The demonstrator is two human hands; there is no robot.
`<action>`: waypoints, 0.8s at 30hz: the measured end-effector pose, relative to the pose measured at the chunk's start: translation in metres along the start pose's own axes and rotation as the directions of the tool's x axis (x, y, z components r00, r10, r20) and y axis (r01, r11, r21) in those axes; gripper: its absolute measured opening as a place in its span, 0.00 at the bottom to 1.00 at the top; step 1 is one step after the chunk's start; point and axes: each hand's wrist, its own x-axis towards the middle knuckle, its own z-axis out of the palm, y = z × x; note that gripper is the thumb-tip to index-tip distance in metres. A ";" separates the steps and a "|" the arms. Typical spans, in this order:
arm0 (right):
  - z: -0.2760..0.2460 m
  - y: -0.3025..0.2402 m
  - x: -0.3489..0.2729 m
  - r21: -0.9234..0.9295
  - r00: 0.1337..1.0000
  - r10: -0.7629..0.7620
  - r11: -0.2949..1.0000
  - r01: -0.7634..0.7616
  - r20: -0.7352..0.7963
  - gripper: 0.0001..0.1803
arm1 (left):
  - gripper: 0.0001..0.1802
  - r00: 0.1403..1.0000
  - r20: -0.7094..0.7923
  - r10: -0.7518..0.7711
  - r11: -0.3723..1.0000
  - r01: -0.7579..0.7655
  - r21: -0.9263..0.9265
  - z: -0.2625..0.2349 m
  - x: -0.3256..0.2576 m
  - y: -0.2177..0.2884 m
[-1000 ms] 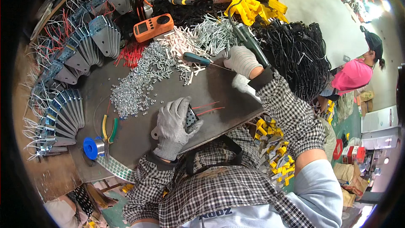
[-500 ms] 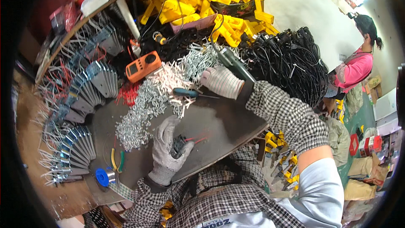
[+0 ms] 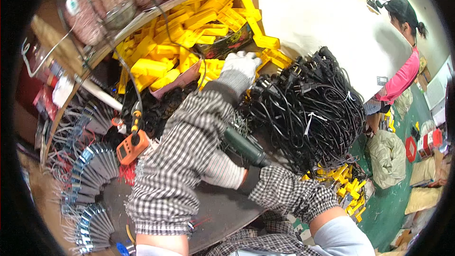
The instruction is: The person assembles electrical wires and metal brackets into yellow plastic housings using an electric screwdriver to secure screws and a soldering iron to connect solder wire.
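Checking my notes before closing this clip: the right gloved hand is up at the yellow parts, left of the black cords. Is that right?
Wrong hand: the head view shows the left gloved hand up at the yellow parts, left of the black cords; the right hand is lower.

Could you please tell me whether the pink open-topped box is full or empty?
Full: yellow plastic parts are heaped above the rim of the pink open-topped box, though its bottom is hidden.

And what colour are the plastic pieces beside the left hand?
The plastic pieces are yellow, clearest in the head view.
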 end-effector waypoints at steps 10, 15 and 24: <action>0.027 0.007 -0.041 0.626 0.670 0.289 -0.703 -0.337 0.684 0.25 | 0.15 0.915 0.157 -0.371 0.926 0.351 0.138 0.052 0.133 0.003; 0.003 0.000 -0.015 0.228 0.960 0.277 0.933 -0.278 0.040 0.23 | 0.18 0.883 0.338 -0.326 0.942 0.334 0.036 0.042 0.133 -0.061; -0.011 -0.006 -0.003 0.004 0.950 0.115 0.993 -0.121 0.289 0.13 | 0.28 0.685 0.640 -0.347 0.932 0.327 0.155 0.068 0.110 -0.071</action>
